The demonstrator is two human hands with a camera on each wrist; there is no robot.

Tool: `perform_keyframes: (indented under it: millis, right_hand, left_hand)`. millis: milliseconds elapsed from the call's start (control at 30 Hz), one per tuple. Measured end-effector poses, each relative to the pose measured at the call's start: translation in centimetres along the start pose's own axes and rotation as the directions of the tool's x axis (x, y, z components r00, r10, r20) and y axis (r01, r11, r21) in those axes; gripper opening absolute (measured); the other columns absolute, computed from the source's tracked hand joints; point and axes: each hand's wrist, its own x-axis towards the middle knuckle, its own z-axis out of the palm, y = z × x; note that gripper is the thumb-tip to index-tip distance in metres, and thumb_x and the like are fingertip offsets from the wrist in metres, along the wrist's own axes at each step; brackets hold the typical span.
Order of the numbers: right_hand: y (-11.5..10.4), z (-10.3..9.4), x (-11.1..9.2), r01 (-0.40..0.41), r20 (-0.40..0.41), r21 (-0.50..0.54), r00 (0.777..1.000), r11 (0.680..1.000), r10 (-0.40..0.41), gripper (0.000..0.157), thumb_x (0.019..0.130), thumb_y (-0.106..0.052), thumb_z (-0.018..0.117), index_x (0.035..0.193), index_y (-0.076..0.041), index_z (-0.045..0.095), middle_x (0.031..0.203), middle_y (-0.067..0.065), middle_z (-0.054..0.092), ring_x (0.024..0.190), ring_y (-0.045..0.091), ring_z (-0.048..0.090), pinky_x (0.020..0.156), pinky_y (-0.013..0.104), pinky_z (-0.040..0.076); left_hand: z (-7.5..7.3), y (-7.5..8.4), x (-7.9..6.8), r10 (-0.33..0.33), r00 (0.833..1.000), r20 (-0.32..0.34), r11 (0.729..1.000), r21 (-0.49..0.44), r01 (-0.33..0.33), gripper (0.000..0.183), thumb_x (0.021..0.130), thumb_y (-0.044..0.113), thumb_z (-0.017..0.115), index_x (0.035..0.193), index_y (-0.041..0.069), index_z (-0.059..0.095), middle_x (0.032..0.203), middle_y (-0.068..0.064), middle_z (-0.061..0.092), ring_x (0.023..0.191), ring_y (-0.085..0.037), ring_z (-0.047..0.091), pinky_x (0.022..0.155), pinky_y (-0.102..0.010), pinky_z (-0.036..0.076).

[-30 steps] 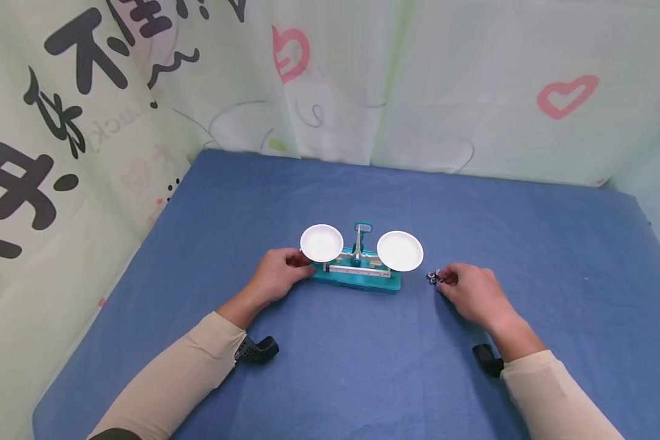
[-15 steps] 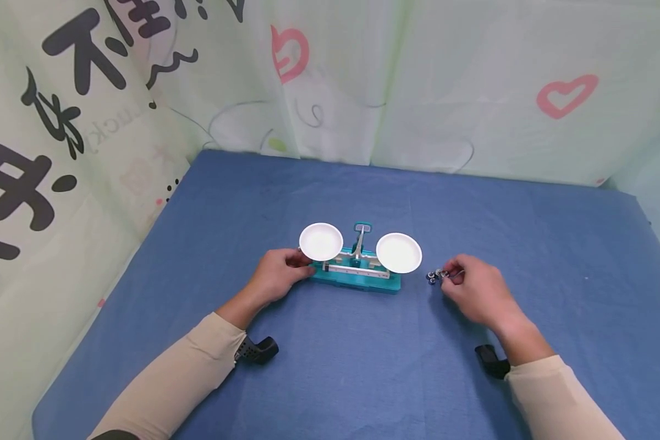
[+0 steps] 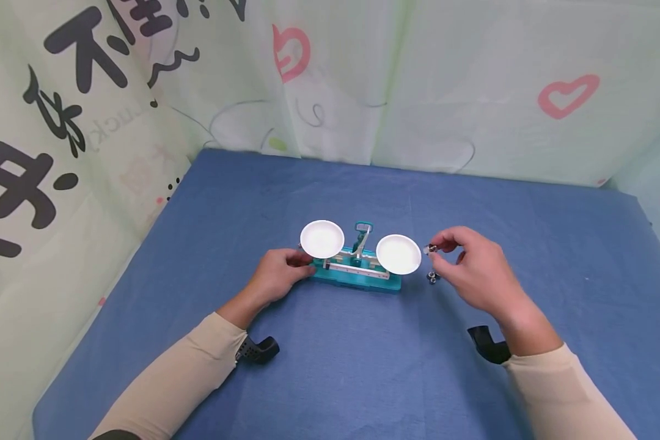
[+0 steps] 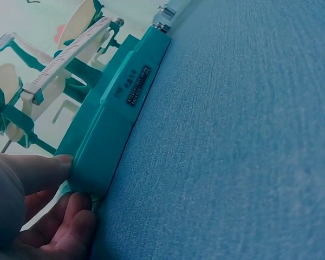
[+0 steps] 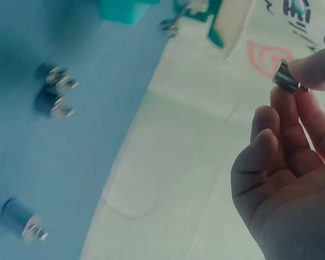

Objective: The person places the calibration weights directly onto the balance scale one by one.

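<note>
Between your right hand's (image 3: 475,269) thumb and forefinger sits a small metal weight (image 3: 432,249), beside the scale's right pan (image 3: 398,253): dense, smooth, probably slippery, so pinch its knob. Your left hand (image 3: 277,275) grips the scale's base (image 4: 111,127).

A blue-clothed table (image 3: 330,366) bears a teal balance scale (image 3: 357,276) and small metal weights (image 3: 432,278).

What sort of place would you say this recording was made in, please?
Probably a makeshift tabletop recording booth, not a real lab. A blue cloth covers the table, printed curtains with hearts and lettering close it in, and a teal toy-like balance scale stands between the left hand and right hand.
</note>
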Motion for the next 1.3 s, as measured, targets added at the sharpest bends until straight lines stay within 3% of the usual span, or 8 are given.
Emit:
perform_keyframes:
  millis: [200, 567, 1133, 1300]
  right_hand:
    - [-1.6, 0.9, 1.6, 0.011, 0.100, 0.030, 0.995, 0.999, -0.013, 0.017, 0.094, -0.009, 0.067, 0.108, -0.001, 0.070, 0.107, 0.014, 0.066, 0.108, 0.034, 0.054, 0.088, 0.053, 0.045]
    - [-2.0, 2.4, 3.3, 0.026, 0.225, 0.025, 0.974, 0.999, -0.031, 0.021, 0.093, -0.010, 0.064, 0.110, -0.001, 0.070, 0.113, 0.016, 0.067, 0.115, 0.037, 0.048, 0.086, 0.052, 0.046]
    - [-2.2, 3.2, 4.0, 0.068, 0.231, -0.016, 0.971, 0.998, -0.062, 0.017, 0.091, -0.008, 0.065, 0.104, -0.003, 0.073, 0.107, 0.015, 0.068, 0.111, 0.037, 0.048, 0.086, 0.054, 0.042]
    - [-2.1, 2.8, 3.9, 0.043, 0.245, -0.004, 0.969, 0.999, -0.040, 0.021, 0.093, -0.011, 0.065, 0.111, -0.002, 0.072, 0.116, 0.017, 0.066, 0.118, 0.038, 0.046, 0.089, 0.055, 0.043]
  left_hand:
    - [0.1, -0.1, 0.0, -0.011, 1.000, -0.003, 1.000, 0.011, 0.012, 0.026, 0.089, 0.017, 0.077, 0.111, 0.003, 0.075, 0.104, -0.008, 0.072, 0.098, -0.023, 0.065, 0.087, -0.040, 0.051]
    - [0.0, -0.1, -0.1, -0.017, 1.000, 0.000, 1.000, 0.007, 0.017, 0.026, 0.090, 0.016, 0.076, 0.112, 0.003, 0.074, 0.104, -0.008, 0.072, 0.098, -0.023, 0.064, 0.087, -0.040, 0.051]
    - [0.0, -0.2, 0.0, 0.012, 1.000, -0.005, 1.000, -0.006, -0.012, 0.025, 0.089, 0.016, 0.077, 0.110, 0.002, 0.075, 0.102, -0.007, 0.072, 0.097, -0.022, 0.065, 0.087, -0.039, 0.051]
    - [-0.1, -0.1, 0.0, 0.004, 1.000, -0.002, 1.000, -0.013, -0.004, 0.026, 0.089, 0.016, 0.077, 0.110, 0.003, 0.075, 0.103, -0.007, 0.072, 0.098, -0.023, 0.064, 0.087, -0.039, 0.051]
